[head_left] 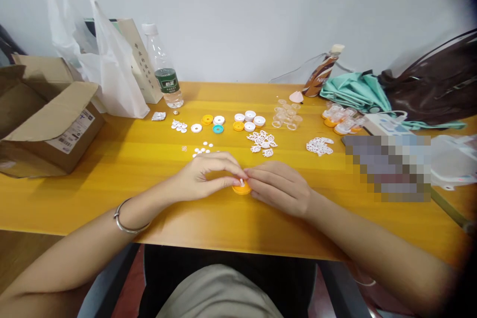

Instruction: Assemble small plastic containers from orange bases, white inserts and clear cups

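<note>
An orange round plastic disc with a small white peg standing in its middle is between my hands, close to the front of the table. My left hand closes on its left side, thumb and fingertips at the rim and the peg. From the right, my right hand presses its fingers together against the disc's edge. Beyond my left hand lie several small white round pieces, partly hidden by it. White openwork leaf-shaped pieces lie in a pile past my fingertips.
Farther back are coloured discs, white and orange cups, clear cups and more openwork pieces. A cardboard box and water bottle stand left; a drink bottle and finished-looking clear-topped pieces are right.
</note>
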A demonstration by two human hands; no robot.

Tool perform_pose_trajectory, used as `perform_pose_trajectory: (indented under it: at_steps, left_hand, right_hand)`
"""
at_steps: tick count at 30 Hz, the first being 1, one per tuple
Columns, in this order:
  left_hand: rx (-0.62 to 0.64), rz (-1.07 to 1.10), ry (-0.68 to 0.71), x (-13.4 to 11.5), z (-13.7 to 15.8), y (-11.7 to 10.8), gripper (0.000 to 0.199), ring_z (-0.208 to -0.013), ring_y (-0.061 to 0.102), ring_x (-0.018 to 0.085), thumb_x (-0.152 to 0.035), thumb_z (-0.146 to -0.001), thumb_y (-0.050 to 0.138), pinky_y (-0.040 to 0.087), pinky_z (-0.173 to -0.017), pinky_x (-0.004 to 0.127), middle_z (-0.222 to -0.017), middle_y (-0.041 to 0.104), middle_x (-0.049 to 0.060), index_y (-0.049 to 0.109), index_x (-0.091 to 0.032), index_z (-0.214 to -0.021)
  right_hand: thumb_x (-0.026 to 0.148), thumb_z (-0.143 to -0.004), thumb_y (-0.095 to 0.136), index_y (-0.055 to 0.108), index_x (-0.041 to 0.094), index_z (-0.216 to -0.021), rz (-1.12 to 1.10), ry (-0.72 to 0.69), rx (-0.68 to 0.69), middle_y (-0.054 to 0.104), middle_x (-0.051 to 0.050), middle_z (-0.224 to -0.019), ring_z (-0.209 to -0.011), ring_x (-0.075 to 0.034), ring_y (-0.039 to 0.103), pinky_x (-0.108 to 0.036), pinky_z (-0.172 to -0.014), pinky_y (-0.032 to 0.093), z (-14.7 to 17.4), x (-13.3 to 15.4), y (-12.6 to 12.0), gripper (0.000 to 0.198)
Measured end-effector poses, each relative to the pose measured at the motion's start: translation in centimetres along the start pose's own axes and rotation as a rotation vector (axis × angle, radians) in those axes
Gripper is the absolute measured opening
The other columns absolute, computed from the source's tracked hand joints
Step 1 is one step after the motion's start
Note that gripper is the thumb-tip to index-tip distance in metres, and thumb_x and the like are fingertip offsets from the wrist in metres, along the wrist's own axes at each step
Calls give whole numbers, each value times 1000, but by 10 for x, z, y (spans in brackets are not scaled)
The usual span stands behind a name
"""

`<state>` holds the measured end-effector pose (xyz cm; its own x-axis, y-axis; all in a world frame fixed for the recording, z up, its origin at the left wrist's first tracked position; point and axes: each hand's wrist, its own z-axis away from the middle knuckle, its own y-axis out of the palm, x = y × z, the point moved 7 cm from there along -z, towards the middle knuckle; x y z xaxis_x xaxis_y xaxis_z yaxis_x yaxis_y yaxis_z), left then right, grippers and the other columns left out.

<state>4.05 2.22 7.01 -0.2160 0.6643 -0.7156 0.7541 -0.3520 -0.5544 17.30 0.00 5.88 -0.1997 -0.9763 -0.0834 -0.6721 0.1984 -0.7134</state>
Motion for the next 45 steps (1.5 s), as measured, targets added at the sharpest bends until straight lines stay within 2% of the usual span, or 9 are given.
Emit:
perform_pose_trajectory:
  at_steps: [4, 10, 17, 23, 28, 31, 35, 40, 45]
  left_hand:
    - [80, -232, -13, 17, 2, 8, 16, -82, 58, 13, -20, -88, 48, 46, -76, 27, -87, 63, 6, 63, -16, -90]
    - [185, -487, 6, 36, 7, 24, 19, -78, 58, 14, -22, -89, 45, 43, -73, 26, -85, 64, 5, 63, -16, -89]
    - [208, -696, 40, 33, 10, 29, 23, -79, 57, 15, -28, -91, 42, 41, -75, 29, -85, 62, 5, 62, -18, -91]
    - [200, -610, 35, 34, 8, 29, 21, -74, 57, 13, -24, -91, 43, 42, -69, 24, -83, 62, 5, 62, -17, -90]
    - [210, -533, -23, 33, 6, 28, 18, -74, 58, 13, -23, -89, 45, 44, -69, 24, -86, 63, 5, 61, -16, -92]
    - [168, -543, -47, 31, 4, 13, 19, -80, 58, 13, -23, -90, 43, 44, -75, 25, -89, 64, 4, 60, -18, -95]
    - [21, -615, -153, 40, 5, -37, 20, -78, 58, 15, -25, -88, 44, 44, -74, 28, -86, 65, 5, 61, -16, -90]
    - [212, -610, -391, 74, 20, -75, 16, -73, 60, 15, -27, -81, 52, 45, -69, 26, -81, 68, 4, 63, -16, -82]
    - [280, -496, -482, 92, 26, -73, 18, -75, 62, 15, -31, -76, 57, 47, -68, 25, -86, 68, 4, 62, -16, -86]
  right_hand:
    - [15, -87, 49, 59, 17, -89, 50, 54, 138, 64, -9, -97, -81, -17, 57, -31, -71, 47, 2, -12, 22, 11]
    - [21, -94, 34, 58, 17, -76, 20, 121, 429, 56, -4, -69, -63, -13, 48, -26, -60, 38, 8, -22, 48, 30]
    - [33, -87, 50, 60, 17, -91, -259, 245, 387, 62, -9, -91, -84, -18, 57, -30, -76, 45, 8, -27, 50, 20]
    - [29, -77, 63, 56, 18, -86, -445, 556, 302, 59, -4, -82, -77, -16, 56, -28, -70, 47, 10, -38, 58, 16]
    - [29, -76, 65, 55, 17, -92, -483, 614, 302, 57, -4, -82, -78, -15, 55, -27, -70, 47, 11, -40, 62, 23]
    - [27, -75, 65, 56, 18, -92, -485, 621, 296, 57, -3, -82, -78, -15, 55, -27, -71, 47, 12, -41, 61, 21]
    - [26, -74, 66, 58, 19, -93, -513, 643, 309, 57, -4, -86, -80, -15, 55, -28, -73, 48, 14, -42, 63, 22]
    - [28, -75, 66, 58, 18, -92, -548, 672, 312, 57, -4, -87, -81, -15, 56, -29, -74, 48, 17, -44, 65, 22]
    - [29, -75, 66, 57, 17, -90, -566, 683, 321, 56, -4, -86, -80, -14, 55, -29, -74, 48, 17, -44, 66, 21]
